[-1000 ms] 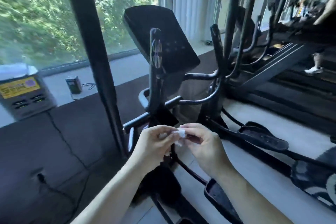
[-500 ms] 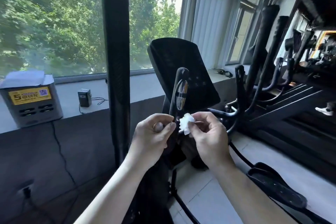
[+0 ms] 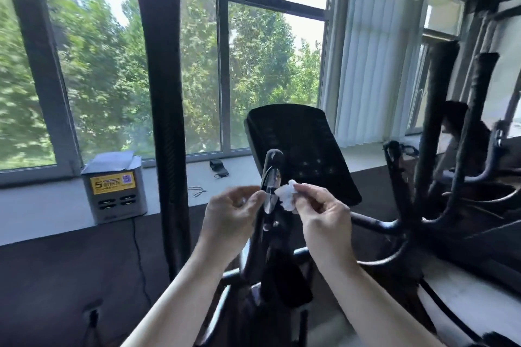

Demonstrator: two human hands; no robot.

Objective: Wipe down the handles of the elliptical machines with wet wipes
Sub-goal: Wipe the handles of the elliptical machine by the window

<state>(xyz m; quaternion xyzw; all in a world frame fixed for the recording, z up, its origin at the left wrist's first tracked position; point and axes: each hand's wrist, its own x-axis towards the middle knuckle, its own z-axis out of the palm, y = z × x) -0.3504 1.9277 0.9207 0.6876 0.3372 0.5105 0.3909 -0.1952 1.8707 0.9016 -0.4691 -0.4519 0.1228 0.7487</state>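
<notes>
The right hand (image 3: 324,214) pinches a crumpled white wet wipe (image 3: 287,196) between thumb and fingertips, holding it up just beside the short handle (image 3: 271,182) of the elliptical machine. That handle stands nearly upright, its long axis running from the machine's frame up to a rounded top, with a shiny metal strip facing the camera; the wipe sits just to its right, and whether it touches the strip is hard to tell. The left hand (image 3: 232,215) is raised on the handle's other side, fingers loosely curled with the thumb near the forefinger; it may pinch something small, but blur keeps this unclear. The two hands are apart, with the handle between them. Behind the handle, the black console (image 3: 301,146) tilts back toward the window. A tall padded handle (image 3: 163,110) rises upright to the left, crossing the view of the window (image 3: 93,70) and the trees outside. On the windowsill (image 3: 45,211) stands a grey box with a yellow label (image 3: 114,190), a cord hanging from it, and farther right lies a small dark object (image 3: 219,167). To the right, two more tall dark handles (image 3: 434,121) of neighbouring machines lean upward in front of pale vertical blinds (image 3: 372,65).
</notes>
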